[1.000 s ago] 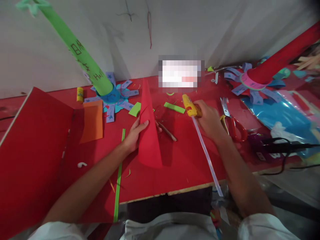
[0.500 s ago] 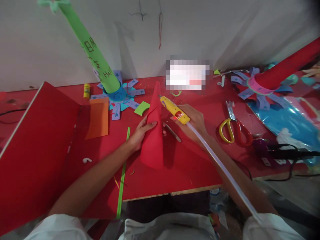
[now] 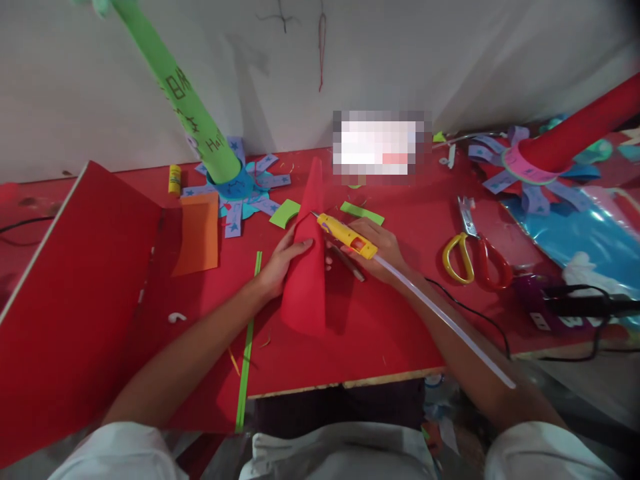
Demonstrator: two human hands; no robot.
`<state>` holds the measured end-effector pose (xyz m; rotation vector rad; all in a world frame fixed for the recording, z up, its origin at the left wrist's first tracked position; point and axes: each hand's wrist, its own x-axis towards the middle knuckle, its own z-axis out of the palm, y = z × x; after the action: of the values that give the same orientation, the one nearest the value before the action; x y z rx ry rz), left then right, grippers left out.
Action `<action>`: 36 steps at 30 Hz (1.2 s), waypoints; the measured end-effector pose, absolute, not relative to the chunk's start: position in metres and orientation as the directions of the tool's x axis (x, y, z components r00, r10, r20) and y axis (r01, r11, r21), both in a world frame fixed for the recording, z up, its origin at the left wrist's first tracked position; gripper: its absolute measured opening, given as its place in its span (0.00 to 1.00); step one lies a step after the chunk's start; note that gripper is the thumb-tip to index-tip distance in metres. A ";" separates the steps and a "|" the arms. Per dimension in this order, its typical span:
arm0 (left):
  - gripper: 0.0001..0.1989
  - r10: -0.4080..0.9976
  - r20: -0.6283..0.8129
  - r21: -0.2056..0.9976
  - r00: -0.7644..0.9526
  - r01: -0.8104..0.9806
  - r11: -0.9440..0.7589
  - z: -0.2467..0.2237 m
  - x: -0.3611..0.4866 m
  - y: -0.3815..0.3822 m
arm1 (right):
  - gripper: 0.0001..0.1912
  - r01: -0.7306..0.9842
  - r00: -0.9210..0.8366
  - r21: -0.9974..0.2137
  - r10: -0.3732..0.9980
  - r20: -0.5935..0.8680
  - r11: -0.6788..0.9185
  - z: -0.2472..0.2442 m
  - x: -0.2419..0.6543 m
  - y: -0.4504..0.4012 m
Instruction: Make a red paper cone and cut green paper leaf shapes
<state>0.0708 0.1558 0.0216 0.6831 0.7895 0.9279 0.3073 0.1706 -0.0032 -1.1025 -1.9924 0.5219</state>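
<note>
My left hand [image 3: 286, 261] is closed on a red paper cone [image 3: 306, 293], its thumb across the front and its fingers behind. The cone stands tall with its narrow point up. In my right hand [image 3: 383, 250] is a yellow hot glue gun [image 3: 347, 237], with a long clear glue stick [image 3: 445, 320] trailing out of its back end. The nozzle points left, at the cone's surface around its middle height; whether it touches, I cannot tell. A grey pen-like stick [image 3: 350, 265] lies between the cone and my right hand.
Scissors [image 3: 470, 243] lie right of my right hand, beside a blue plastic packet [image 3: 545, 223]. A green paper tube [image 3: 200, 127] rises behind on the left, and a red tube [image 3: 585, 143] on the right. A red board [image 3: 80, 300] leans at the left. A black cord [image 3: 470, 310] crosses the right side.
My right hand has brought the glue gun down and slightly left, its nozzle moving from near the cone's upper edge onto its front. A green paper strip behind it is now uncovered.
</note>
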 end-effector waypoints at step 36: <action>0.30 0.855 -0.264 0.770 0.446 -0.436 0.465 0.022 0.069 0.158 | 0.16 0.679 -0.287 -0.367 0.689 0.665 0.636 -0.003 0.307 0.166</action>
<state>0.0685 0.1584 0.0224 0.6812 0.7129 0.8809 0.3074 0.1662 -0.0031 -1.0698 -2.0125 0.0160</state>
